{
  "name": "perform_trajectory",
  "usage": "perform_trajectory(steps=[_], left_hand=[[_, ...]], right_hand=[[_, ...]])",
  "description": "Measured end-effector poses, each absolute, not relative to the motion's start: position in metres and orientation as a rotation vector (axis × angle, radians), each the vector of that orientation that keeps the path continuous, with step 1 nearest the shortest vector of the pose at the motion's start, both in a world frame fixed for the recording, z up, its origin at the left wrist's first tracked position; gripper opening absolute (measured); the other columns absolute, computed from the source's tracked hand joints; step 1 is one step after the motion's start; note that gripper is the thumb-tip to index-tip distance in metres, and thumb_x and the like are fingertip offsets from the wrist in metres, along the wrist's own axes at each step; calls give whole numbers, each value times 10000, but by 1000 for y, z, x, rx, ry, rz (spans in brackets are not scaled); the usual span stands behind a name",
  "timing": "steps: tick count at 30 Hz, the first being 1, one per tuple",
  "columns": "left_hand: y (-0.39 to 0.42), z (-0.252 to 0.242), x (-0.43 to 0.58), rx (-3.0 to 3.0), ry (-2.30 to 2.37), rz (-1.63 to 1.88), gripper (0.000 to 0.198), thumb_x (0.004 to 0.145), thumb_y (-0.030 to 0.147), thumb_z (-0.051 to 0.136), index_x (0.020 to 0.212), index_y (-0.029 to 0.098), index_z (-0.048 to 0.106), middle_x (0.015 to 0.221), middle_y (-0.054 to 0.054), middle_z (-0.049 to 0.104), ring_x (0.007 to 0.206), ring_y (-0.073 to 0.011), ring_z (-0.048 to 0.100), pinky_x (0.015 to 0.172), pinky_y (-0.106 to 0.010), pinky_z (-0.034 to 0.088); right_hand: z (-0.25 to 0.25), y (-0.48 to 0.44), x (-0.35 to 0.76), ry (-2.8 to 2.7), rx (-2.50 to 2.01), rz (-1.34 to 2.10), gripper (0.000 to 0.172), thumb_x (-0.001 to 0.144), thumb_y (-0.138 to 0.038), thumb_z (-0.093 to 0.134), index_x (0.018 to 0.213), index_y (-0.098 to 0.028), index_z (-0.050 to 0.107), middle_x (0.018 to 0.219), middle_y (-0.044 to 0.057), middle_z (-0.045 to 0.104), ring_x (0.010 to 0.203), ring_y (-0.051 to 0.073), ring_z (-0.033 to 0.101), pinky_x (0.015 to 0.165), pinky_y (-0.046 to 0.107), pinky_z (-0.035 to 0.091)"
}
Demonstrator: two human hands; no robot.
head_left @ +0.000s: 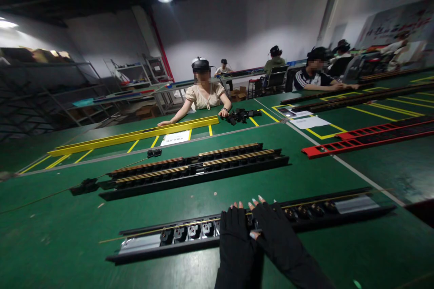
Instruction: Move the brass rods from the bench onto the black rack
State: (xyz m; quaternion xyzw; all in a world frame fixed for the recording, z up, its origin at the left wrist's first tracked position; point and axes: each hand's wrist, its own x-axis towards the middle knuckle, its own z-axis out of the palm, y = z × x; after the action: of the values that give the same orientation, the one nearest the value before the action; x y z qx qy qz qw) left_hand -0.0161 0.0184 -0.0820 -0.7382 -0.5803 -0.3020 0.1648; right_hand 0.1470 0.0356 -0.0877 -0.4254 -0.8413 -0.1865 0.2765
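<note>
A long black rail assembly (169, 244) lies slantwise on the green table in front of me. Inside it sit several small black units (194, 231), silvery plates near both ends (140, 243), and a thin brass-coloured rod (152, 229) along the far edge. My left hand (234, 230), in a black fingerless glove, rests across the middle of the rail with its fingers stretched out. Beside it, my right hand (271, 221), gloved alike, reaches over the same rail, fingers extended and thumb apart. The part beneath both palms is hidden.
Farther off lie black rails with brass rods (196, 167), a small black piece with a wire (84, 186), and red ladder-like frames (318, 150). Across the table, a person (206, 92) leans over a yellow beam (135, 135). Another person (312, 76) works at the right.
</note>
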Motion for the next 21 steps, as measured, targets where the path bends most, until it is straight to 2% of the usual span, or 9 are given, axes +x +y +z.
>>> perform_trajectory(steps=[6,11,14,17,21], left_hand=[[22,-76,-3,-2038,-1699,-914,481,919,290,473,1374,166,562,1387,-115,603,1303,-272,524,1101,-460,345],[30,-95,-4,-2067,-1590,-854,404,925,262,492,1307,229,619,1271,-52,688,1221,-221,581,1139,-421,293],[30,-98,-10,-2099,-1546,-810,473,906,322,504,1363,215,570,1313,-82,659,1250,-252,558,1130,-457,310],[28,-91,-18,-2133,-1566,-786,573,900,367,479,1430,150,486,1414,-141,574,1338,-285,485,1133,-499,304],[25,-83,-29,-2081,-1548,-805,586,919,378,442,1436,101,454,1438,-175,542,1385,-296,438,1142,-520,287]], right_hand=[[-103,41,144,-2246,-1203,-386,568,988,-411,430,1516,-204,397,1419,113,574,1336,290,496,1143,535,314],[-105,39,143,-2242,-1205,-355,555,993,-410,420,1504,-194,417,1436,113,556,1362,289,474,1153,540,307],[-102,39,145,-2246,-1214,-347,573,992,-426,434,1514,-193,396,1436,114,555,1363,284,477,1157,530,307],[-99,40,148,-2283,-1185,-363,599,994,-410,445,1539,-188,337,1446,105,542,1357,267,488,1160,497,321],[-98,42,151,-2307,-1188,-316,620,994,-390,447,1563,-220,270,1467,87,518,1366,259,480,1166,482,329]])
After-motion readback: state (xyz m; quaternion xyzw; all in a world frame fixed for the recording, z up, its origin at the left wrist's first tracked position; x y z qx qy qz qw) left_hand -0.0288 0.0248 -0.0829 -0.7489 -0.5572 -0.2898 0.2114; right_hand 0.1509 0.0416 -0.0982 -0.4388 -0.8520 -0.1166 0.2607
